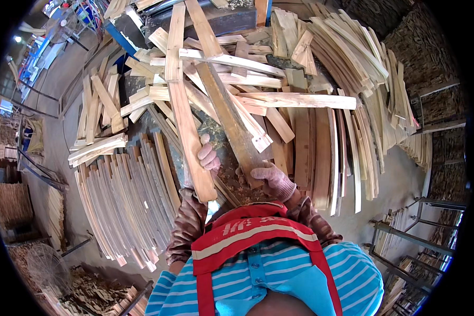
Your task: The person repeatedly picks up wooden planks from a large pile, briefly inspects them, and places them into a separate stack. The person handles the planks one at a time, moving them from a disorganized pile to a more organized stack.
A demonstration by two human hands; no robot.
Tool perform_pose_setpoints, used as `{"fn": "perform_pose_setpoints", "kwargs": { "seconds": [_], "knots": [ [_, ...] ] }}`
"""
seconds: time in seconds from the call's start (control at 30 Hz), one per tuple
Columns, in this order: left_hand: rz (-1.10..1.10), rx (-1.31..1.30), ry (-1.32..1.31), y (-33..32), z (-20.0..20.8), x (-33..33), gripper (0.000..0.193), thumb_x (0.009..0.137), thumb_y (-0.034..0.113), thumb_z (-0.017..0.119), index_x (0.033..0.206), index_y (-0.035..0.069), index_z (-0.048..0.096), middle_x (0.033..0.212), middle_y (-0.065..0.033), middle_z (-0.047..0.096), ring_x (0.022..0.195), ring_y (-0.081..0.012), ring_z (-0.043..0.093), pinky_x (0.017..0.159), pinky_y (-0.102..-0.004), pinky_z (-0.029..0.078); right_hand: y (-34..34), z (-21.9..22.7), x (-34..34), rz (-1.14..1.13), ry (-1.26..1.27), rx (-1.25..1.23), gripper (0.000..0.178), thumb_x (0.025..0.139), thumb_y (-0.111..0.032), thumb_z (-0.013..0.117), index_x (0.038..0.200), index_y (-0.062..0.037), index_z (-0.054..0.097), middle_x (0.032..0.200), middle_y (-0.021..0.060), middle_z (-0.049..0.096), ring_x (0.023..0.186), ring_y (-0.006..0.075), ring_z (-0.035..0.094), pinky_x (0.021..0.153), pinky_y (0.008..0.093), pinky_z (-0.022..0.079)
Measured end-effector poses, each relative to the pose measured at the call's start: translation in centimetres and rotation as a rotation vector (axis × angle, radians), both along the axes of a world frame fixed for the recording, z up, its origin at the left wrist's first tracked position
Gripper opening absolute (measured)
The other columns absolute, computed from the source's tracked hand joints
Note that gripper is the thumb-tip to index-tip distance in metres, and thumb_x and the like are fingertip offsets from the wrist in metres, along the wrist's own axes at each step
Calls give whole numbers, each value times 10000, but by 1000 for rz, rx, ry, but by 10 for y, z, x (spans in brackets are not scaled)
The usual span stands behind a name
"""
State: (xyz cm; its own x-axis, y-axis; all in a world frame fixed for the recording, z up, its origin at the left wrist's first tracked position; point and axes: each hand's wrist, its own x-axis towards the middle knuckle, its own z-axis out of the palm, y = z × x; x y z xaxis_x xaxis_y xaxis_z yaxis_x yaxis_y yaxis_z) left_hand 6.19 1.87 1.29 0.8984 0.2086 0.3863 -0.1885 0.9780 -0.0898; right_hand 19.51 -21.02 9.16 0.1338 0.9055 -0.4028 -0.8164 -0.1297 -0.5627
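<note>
My left hand (208,156), in a pinkish work glove, is closed round the right edge of a long pale wooden board (186,121). The board's near end reaches close to my body, and its far part lies over the pile. My right hand (274,179), gloved the same way, grips the near end of a darker brown, rough-faced board (228,118), its thumb on top. That board slants away to the far left over other pieces. Just beyond my right hand lies a pale strip (260,141) with a notched or marked end.
Loose boards (237,58) lie crisscrossed on a bench ahead. Rows of planks (129,200) stand at the left, with more stacked boards (313,147) at the right. Metal racks (411,239) stand at the far right, and a fan (47,266) at the lower left.
</note>
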Motion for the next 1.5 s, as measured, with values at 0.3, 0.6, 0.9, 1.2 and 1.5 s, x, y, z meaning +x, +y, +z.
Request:
{"fn": "perform_pose_setpoints", "kwargs": {
  "seconds": [0.3,0.6,0.9,1.2,1.5],
  "knots": [
    [-24,-76,19,-25,17,-14,459,1080,274,414,1422,-33,414,854,-72,562,699,-197,542,680,-344,485,-26,7,-9,-56,50,-70,449,851,-167,740,1220,62,627,1041,116,704,869,216,686,800,322,556],
    [-107,101,221,-27,-19,-40,540,1048,481,468,1330,21,497,787,-38,533,685,-167,513,610,-332,416,-62,0,0,55,-318,-397,368,845,-197,763,1110,47,690,899,54,700,746,139,651,682,281,539],
    [626,1281,1596,-60,39,-46,372,929,318,732,1076,-23,717,962,-29,724,836,-128,628,761,-296,514,-93,-12,40,-124,-488,-336,447,857,-115,694,1276,37,659,971,14,706,777,74,607,697,214,494],
    [560,1155,1546,-78,43,-21,328,922,253,753,1091,-28,729,901,18,689,745,-80,568,669,-251,470,-176,45,75,-176,-791,-476,473,898,-70,659,1365,-7,613,1093,59,710,949,138,657,895,283,536],
    [530,1164,1456,-84,63,36,384,957,259,687,1175,-57,697,1030,-37,698,899,-134,611,803,-284,500,-223,97,58,-242,-1292,-733,510,823,-12,647,1330,-65,643,1318,135,664,1134,267,658,1018,329,496]
  ]
}}
